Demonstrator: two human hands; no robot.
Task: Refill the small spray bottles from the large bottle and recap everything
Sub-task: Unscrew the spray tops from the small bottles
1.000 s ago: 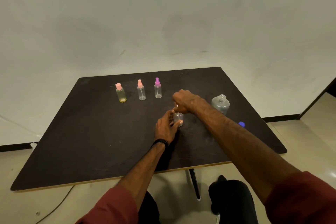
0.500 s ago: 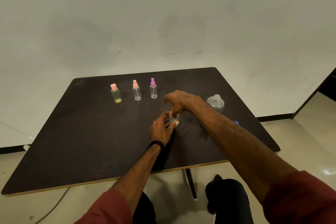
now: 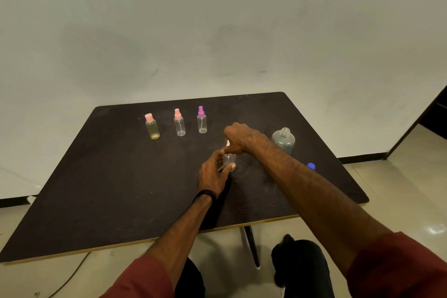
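Note:
My left hand [image 3: 214, 172] grips a small clear spray bottle [image 3: 229, 161] standing on the dark table [image 3: 108, 189]. My right hand [image 3: 239, 138] is closed on that bottle's white spray top [image 3: 227, 143], which is mostly hidden by the fingers. The large clear bottle [image 3: 283, 140] stands uncapped to the right, behind my right forearm. Its blue cap [image 3: 311, 166] lies on the table near the right edge. Three capped small bottles stand in a row at the back: a yellowish one with a pink cap [image 3: 152, 127], a clear one with a pink sprayer [image 3: 179, 123] and a clear one with a purple sprayer [image 3: 201, 120].
A plain wall rises behind the table. The table's front edge runs close to my knees, and a black table leg [image 3: 251, 245] stands below it. A cable [image 3: 70, 276] lies on the floor at the lower left.
My right hand has turned on top of the small bottle while my left hand keeps hold of it. The view has shifted a little.

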